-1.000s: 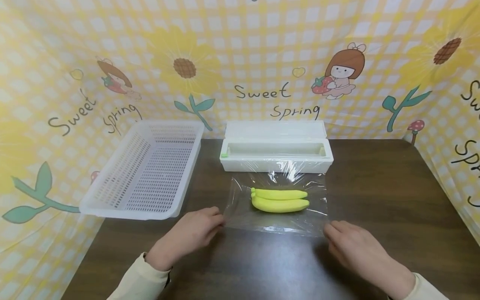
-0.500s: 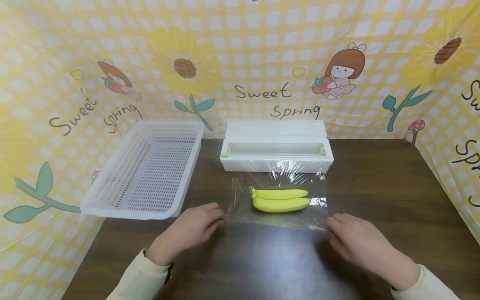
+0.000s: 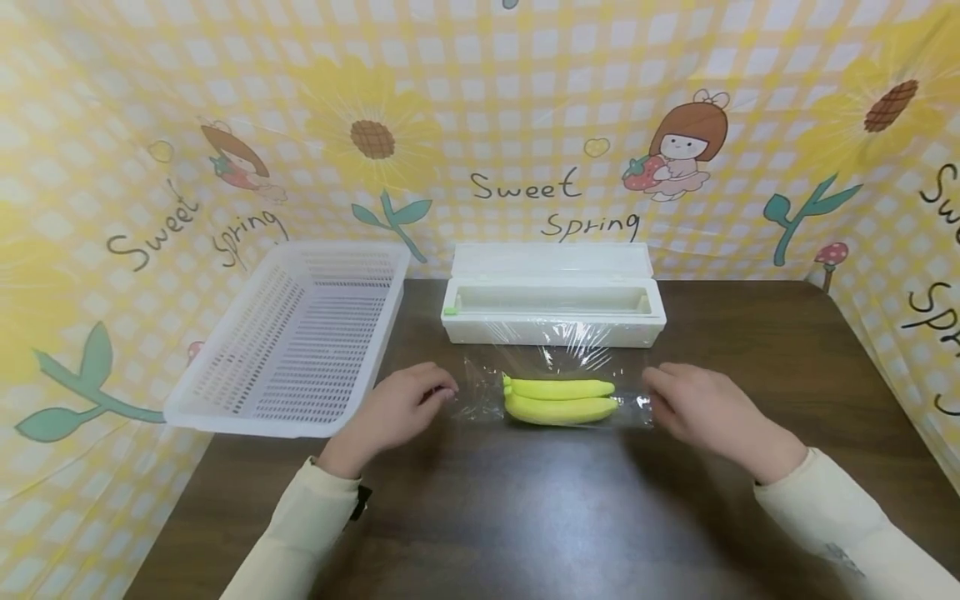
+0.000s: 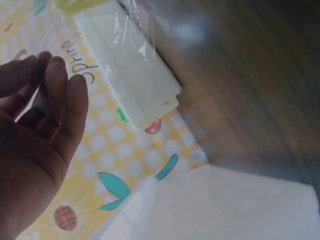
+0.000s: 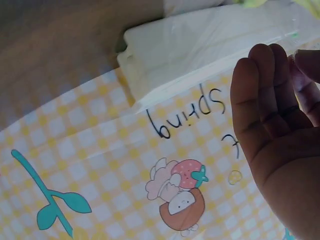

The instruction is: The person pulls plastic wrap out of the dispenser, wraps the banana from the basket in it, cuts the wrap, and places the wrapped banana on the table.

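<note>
I read left hand (image 3: pixel 397 408) and right hand (image 3: pixel 701 408) each pinching a near corner of the clear plastic film sheet (image 3: pixel 555 367) | two yellow bananas (image 3: pixel 558 400) centre-table | fold begun, wrap unfinished, film uncut from white dispenser box (image 3: pixel 553 312).

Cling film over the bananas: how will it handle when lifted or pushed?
The film is probably floppy and very light: it wrinkles and drapes over the bananas. It likely clings, so it may stick to the hands. Its far edge appears to run to the dispenser, so pulling could tug that.

Yellow bananas (image 3: pixel 561 400), white basket (image 3: pixel 225 392), dark brown table (image 3: pixel 750 333).
</note>
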{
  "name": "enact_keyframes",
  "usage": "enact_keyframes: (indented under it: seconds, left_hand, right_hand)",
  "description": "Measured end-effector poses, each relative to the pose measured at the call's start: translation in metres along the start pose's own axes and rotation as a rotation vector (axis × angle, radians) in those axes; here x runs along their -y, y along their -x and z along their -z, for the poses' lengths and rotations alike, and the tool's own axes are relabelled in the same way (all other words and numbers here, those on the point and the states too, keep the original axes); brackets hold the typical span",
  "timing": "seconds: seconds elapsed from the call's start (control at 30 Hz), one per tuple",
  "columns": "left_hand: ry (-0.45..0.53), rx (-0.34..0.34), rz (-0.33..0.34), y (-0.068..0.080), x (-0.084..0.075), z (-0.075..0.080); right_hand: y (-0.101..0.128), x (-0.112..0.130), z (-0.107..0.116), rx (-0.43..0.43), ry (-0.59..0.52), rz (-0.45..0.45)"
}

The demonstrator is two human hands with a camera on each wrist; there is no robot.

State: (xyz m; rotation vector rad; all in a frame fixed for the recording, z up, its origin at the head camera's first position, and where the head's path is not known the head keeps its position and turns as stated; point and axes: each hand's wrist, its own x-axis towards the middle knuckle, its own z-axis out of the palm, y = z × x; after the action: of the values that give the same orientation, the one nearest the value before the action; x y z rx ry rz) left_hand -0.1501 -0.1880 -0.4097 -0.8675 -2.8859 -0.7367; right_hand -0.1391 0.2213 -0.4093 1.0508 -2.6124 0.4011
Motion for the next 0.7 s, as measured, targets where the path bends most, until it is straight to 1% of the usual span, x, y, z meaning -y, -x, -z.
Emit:
enact_keyframes:
  seconds: [0.1,0.27,0.37,0.47,0.57,0.7]
  left_hand:
    - [0.040,-0.011,0.068,-0.010,0.006,-0.002]
    - [0.082,0.004,0.183,-0.027,0.012,-0.007]
    - [0.100,0.023,0.243,-0.039,0.017,-0.015]
    - [0.147,0.041,0.295,-0.051,0.023,-0.024]
    - [0.224,0.071,0.345,-0.061,0.030,-0.036]
    - [0.370,0.143,0.435,-0.071,0.035,-0.051]
  right_hand:
    - [-0.009,-0.009,-0.002,0.023,-0.006,-0.020]
    - [-0.022,-0.023,-0.013,0.113,-0.056,-0.080]
    - [-0.025,-0.032,-0.022,0.167,-0.095,-0.121]
    - [-0.025,-0.039,-0.033,0.204,-0.140,-0.155]
    - [-0.026,-0.045,-0.045,0.258,-0.186,-0.190]
    - [-0.027,-0.049,-0.058,0.325,-0.235,-0.204]
